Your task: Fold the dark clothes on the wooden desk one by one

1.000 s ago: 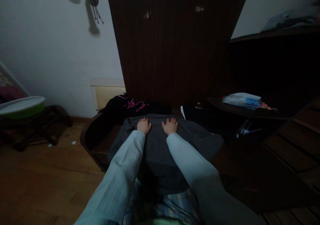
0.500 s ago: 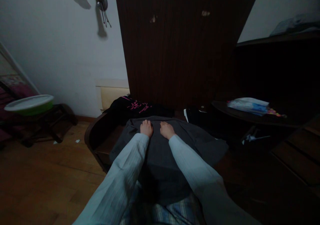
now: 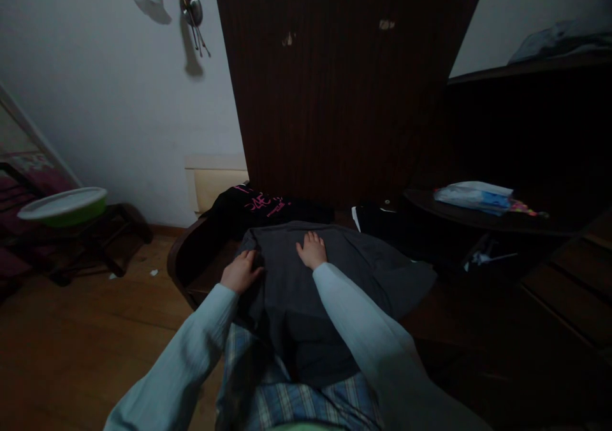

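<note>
A dark grey garment (image 3: 296,278) lies spread over a dark wooden bench, its near end hanging over my lap. My left hand (image 3: 241,271) is at the garment's left edge, fingers curled over the cloth and thumb on the inner side, with folds gathered around it. My right hand (image 3: 313,250) rests flat on the upper middle of the garment, fingers stretched out. Just behind lies a black garment with pink lettering (image 3: 265,206). Another black cloth with a white edge (image 3: 377,220) sits behind on the right.
The bench's curved wooden arm (image 3: 179,259) stands at the left, a tall dark panel (image 3: 344,99) behind. A plastic packet (image 3: 473,197) lies on a side shelf at the right. On the far left, a green basin (image 3: 71,211) with a pale top stands on a low stool.
My left hand has moved left and nearer to me, onto the garment's edge. That left side has drawn inward, baring more plaid cloth on my lap. My right hand has flattened and shifted slightly.
</note>
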The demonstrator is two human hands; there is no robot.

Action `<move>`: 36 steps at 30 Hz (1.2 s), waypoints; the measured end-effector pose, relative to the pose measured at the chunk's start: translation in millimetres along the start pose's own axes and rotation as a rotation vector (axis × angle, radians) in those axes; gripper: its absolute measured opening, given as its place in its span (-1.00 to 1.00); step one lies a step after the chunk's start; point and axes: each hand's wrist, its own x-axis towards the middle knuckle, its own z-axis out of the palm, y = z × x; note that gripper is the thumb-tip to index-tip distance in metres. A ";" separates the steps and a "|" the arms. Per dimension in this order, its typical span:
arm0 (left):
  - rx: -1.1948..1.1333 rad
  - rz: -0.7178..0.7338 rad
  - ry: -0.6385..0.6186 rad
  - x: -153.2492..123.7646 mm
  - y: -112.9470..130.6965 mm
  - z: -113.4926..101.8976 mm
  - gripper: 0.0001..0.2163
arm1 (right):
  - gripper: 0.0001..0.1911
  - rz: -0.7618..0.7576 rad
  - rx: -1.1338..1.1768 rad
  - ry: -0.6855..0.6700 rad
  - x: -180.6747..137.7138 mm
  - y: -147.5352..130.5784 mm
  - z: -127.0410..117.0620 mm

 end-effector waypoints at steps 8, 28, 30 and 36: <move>-0.056 -0.139 0.128 -22.8 -1.8 12.5 -0.41 | -0.46 -0.010 -0.001 0.017 0.6 1.2 2.7; -1.190 0.193 0.012 21.3 -14.7 -18.2 -0.41 | -0.46 -0.015 0.002 0.015 0.5 1.5 3.1; -1.019 0.096 0.143 24.7 -32.0 -7.9 -0.44 | -0.46 -0.014 0.002 0.013 0.3 1.2 2.8; -0.417 -0.149 0.220 29.3 -72.7 8.3 -0.69 | -0.47 -0.017 0.012 0.014 0.3 0.5 3.0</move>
